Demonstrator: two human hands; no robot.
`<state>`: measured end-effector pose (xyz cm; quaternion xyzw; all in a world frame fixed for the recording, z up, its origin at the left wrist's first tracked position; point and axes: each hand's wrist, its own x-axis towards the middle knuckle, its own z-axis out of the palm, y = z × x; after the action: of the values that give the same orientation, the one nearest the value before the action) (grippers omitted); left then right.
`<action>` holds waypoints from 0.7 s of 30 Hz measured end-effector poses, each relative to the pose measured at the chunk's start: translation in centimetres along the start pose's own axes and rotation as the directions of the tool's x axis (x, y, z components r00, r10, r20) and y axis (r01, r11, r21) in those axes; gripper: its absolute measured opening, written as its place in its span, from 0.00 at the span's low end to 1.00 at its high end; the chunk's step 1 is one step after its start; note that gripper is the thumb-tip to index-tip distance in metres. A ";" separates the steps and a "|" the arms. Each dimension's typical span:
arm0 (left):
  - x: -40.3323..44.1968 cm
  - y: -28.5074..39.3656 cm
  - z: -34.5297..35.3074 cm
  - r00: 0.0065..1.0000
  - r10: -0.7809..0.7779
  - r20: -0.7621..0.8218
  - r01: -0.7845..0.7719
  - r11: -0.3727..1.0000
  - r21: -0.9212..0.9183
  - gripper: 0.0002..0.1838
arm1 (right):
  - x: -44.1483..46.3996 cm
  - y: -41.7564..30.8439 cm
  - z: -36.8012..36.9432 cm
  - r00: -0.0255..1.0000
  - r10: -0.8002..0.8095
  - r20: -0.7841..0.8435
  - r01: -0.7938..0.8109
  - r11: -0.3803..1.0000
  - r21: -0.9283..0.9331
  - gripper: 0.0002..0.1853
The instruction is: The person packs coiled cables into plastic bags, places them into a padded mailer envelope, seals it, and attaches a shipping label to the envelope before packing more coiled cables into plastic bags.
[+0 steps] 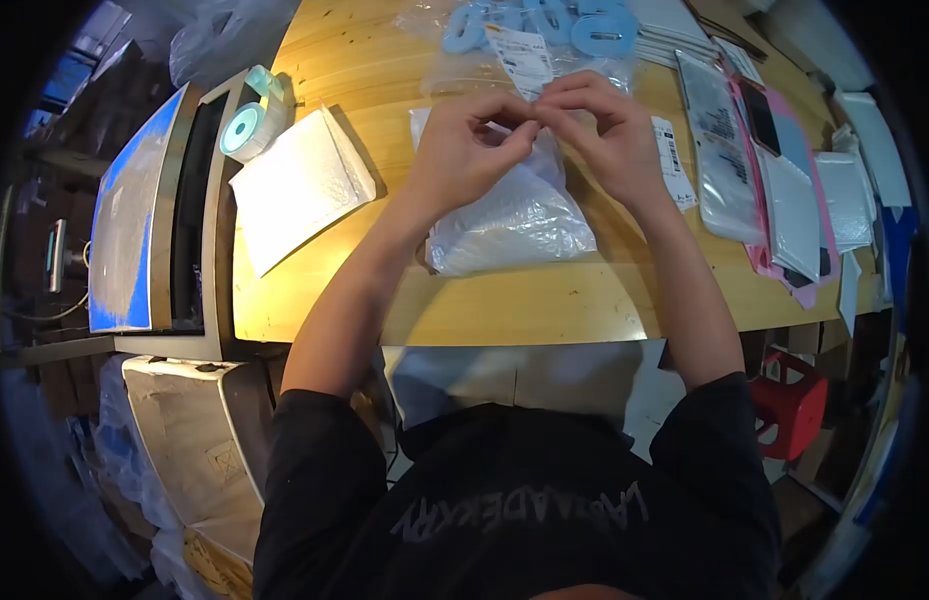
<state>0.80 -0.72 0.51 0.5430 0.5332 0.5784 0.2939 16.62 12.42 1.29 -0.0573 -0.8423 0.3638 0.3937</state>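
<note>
Both hands meet above a white plastic-wrapped package (509, 225) on the wooden table (504, 310). My left hand (474, 145) and my right hand (604, 130) touch at the fingertips, thumb and forefinger pinched on each. A printed white label (522, 58) shows just beyond the fingertips, and its lower end reaches them. The fingers cover the spot where they meet, so what they pinch cannot be made out. Part of the package's top lies under the hands.
Blue rings in clear plastic (604, 35) lie at the back. On the left are a white padded envelope (299, 185) and a tape roll (244, 130). Plastic bags (719, 150), a phone (759, 118) and another label (674, 165) are on the right. A red stool (789, 405) stands below.
</note>
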 end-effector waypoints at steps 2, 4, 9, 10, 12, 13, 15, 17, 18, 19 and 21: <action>0.1 0.1 -0.4 0.999 0.002 -0.035 0.000 0.999 0.038 0.09 | 0.1 0.2 -0.1 0.991 0.136 -0.016 -0.129 0.969 0.212 0.12; 0.2 0.2 -1.2 0.994 0.006 -0.107 0.006 0.993 0.117 0.09 | 0.3 0.1 -0.6 0.981 0.185 -0.064 -0.159 0.945 0.284 0.11; 0.8 0.4 -3.0 0.992 0.018 -0.121 -0.018 1.000 -0.004 0.09 | 0.5 -0.9 -0.5 0.972 0.212 -0.099 -0.179 0.946 0.270 0.09; 0.7 0.2 -2.6 0.996 0.034 -0.088 -0.036 0.999 -0.011 0.09 | 0.5 -1.0 -0.4 0.982 0.173 -0.071 -0.157 0.970 0.186 0.09; 0.5 -0.1 -1.6 0.998 0.064 -0.013 -0.064 0.997 -0.032 0.09 | 0.3 -1.0 0.2 0.989 0.144 -0.039 -0.137 0.979 0.151 0.09; 0.4 -0.3 -1.3 0.998 0.062 -0.008 -0.062 0.997 -0.036 0.09 | 0.2 -1.0 0.6 0.993 0.115 -0.004 -0.114 0.986 0.119 0.10; 0.3 -0.5 -0.8 0.998 0.056 0.004 -0.056 0.998 -0.006 0.09 | -0.1 -0.9 0.6 0.996 0.088 0.031 -0.091 0.992 0.085 0.10; 0.3 -0.5 -0.8 0.999 0.054 0.006 -0.054 0.998 0.011 0.09 | -0.1 -0.8 0.5 0.987 0.159 -0.012 -0.155 0.976 0.155 0.09; 0.3 -0.6 -1.0 0.999 0.040 -0.026 -0.039 0.999 0.036 0.09 | -0.1 -0.7 0.5 0.980 0.195 -0.032 -0.185 0.964 0.192 0.09; 0.4 -0.7 -1.2 0.998 0.027 -0.058 -0.024 0.998 0.060 0.09 | -0.1 -0.6 0.4 0.972 0.230 -0.050 -0.213 0.950 0.228 0.09; 0.7 -0.6 -1.8 0.996 0.016 -0.091 -0.008 0.997 0.083 0.09 | -0.1 -0.4 -0.1 0.950 0.303 -0.081 -0.266 0.916 0.301 0.09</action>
<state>-1.25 -0.48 0.40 0.5306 0.5664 0.5820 0.2429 16.84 12.10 1.52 -0.1446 -0.7367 0.5310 0.3929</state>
